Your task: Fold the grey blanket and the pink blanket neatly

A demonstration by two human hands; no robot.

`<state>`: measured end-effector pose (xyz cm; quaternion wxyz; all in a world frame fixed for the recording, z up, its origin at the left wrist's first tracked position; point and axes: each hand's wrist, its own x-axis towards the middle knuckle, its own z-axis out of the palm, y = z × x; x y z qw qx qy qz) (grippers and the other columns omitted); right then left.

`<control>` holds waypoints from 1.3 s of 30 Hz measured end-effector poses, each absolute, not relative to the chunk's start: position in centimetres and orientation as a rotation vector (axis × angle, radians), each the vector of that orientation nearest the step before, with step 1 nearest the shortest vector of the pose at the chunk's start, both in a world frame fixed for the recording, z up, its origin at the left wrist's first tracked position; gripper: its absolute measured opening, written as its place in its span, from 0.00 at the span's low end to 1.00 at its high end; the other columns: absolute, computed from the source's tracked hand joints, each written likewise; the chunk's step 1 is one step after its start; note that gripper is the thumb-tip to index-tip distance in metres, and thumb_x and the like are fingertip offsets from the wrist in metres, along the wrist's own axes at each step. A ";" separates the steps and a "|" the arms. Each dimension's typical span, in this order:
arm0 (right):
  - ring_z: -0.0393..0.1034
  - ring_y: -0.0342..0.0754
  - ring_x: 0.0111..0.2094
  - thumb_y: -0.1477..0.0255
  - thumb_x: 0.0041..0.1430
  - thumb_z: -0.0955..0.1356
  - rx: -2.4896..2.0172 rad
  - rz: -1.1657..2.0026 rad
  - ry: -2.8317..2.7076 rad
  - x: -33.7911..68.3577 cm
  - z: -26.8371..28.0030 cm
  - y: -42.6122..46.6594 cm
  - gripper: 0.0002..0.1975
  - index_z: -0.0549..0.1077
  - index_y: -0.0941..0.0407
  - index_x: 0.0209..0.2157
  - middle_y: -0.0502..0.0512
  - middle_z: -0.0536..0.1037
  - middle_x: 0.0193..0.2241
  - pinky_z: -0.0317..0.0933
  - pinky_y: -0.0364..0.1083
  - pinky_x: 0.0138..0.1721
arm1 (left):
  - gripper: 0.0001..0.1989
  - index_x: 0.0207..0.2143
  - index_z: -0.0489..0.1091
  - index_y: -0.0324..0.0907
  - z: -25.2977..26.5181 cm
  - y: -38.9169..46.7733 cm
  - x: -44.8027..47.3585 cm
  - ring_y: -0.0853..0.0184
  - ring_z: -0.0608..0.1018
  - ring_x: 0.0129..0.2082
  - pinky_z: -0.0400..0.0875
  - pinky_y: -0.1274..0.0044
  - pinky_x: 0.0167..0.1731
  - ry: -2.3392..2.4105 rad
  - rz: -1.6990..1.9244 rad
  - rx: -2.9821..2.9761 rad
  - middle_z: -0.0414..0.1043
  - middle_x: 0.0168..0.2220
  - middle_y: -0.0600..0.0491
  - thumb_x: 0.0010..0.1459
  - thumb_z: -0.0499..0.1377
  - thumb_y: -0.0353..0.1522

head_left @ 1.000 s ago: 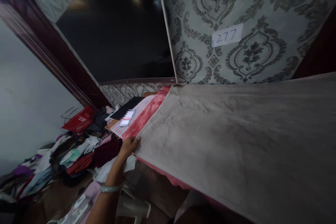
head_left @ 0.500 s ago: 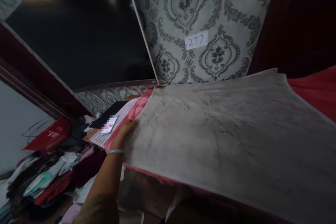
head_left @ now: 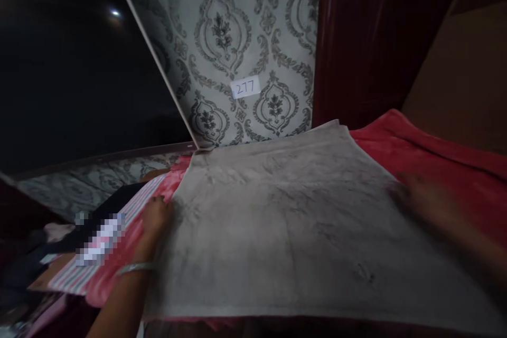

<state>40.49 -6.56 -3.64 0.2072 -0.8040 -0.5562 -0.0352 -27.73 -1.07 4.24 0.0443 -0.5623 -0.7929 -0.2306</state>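
A large grey towel (head_left: pixel 257 232) lies spread out over red plush cloth, with a few small creases across its surface. At its left edge is my left hand (head_left: pixel 157 216), fingers curled and closed on the border; a pale bracelet circles the wrist. My right hand (head_left: pixel 422 200) is over the towel's right edge, where grey meets the red blanket (head_left: pixel 447 174). Motion smears its fingers, so their grip is unclear. Just left of my left hand lies a striped cloth (head_left: pixel 71 274) with a pixelated flat item (head_left: pixel 101 240) on top.
Behind the surface stands a patterned wall with a paper label (head_left: pixel 245 86) reading 277. A big dark screen (head_left: pixel 79 74) fills the upper left, and a dark red panel (head_left: pixel 356 42) rises at the right. Dim clothes (head_left: pixel 24 259) lie at the lower left.
The view has turned right, showing more red blanket. My right hand has come into view at the towel's right edge. My left hand stays at the left edge; the towel's front edge looks straighter.
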 end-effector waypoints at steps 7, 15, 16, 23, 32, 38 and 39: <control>0.45 0.59 0.69 0.62 0.69 0.58 -1.879 0.008 -2.299 22.7 1.9 -1.0 0.29 0.59 0.57 0.67 0.63 0.53 0.69 0.47 0.62 0.65 | 0.30 0.68 0.55 0.40 3.2 5.6 -16.4 0.52 0.50 0.71 0.49 0.56 0.66 -2.166 -0.147 -2.131 0.49 0.71 0.43 0.67 0.45 0.42; 0.40 0.56 0.71 0.53 0.70 0.55 -1.938 0.169 -2.341 27.5 -0.5 1.8 0.32 0.53 0.51 0.70 0.56 0.47 0.71 0.39 0.60 0.68 | 0.32 0.70 0.51 0.48 -1.3 7.6 -16.5 0.52 0.49 0.71 0.50 0.52 0.65 -2.156 -0.071 -2.142 0.44 0.73 0.48 0.67 0.42 0.45; 0.40 0.57 0.71 0.54 0.70 0.54 -2.094 0.136 -2.216 29.7 -0.5 2.0 0.32 0.54 0.52 0.70 0.56 0.47 0.71 0.39 0.61 0.67 | 0.31 0.70 0.51 0.49 -1.6 8.0 -16.9 0.52 0.50 0.71 0.50 0.51 0.64 -2.160 -0.090 -2.134 0.45 0.73 0.48 0.67 0.42 0.45; 0.39 0.57 0.71 0.55 0.70 0.51 -2.553 0.163 -1.575 37.2 -1.0 1.9 0.34 0.49 0.55 0.71 0.60 0.43 0.72 0.42 0.62 0.67 | 0.31 0.70 0.50 0.51 -2.0 8.7 -17.0 0.52 0.49 0.72 0.51 0.52 0.64 -2.199 -0.122 -2.110 0.42 0.73 0.50 0.67 0.41 0.46; 0.39 0.59 0.71 0.57 0.71 0.50 -2.565 0.070 -1.584 36.4 -1.6 1.8 0.32 0.52 0.56 0.70 0.62 0.44 0.71 0.43 0.67 0.65 | 0.31 0.70 0.52 0.46 0.1 6.2 -15.7 0.51 0.48 0.72 0.48 0.51 0.65 -2.190 -0.016 -2.172 0.46 0.72 0.47 0.68 0.41 0.44; 0.42 0.60 0.70 0.64 0.70 0.53 -2.170 0.009 -2.081 27.7 1.6 4.5 0.29 0.57 0.58 0.68 0.64 0.48 0.71 0.46 0.66 0.64 | 0.30 0.70 0.52 0.46 3.1 7.2 -11.2 0.49 0.50 0.71 0.49 0.49 0.64 -2.212 -0.022 -2.234 0.44 0.72 0.45 0.68 0.42 0.44; 0.43 0.61 0.70 0.66 0.70 0.54 -2.038 0.035 -2.188 25.2 2.1 5.1 0.28 0.57 0.59 0.68 0.65 0.49 0.70 0.46 0.66 0.64 | 0.30 0.69 0.53 0.46 3.7 7.8 -9.7 0.51 0.49 0.71 0.48 0.50 0.65 -2.144 -0.040 -2.286 0.44 0.72 0.46 0.68 0.41 0.43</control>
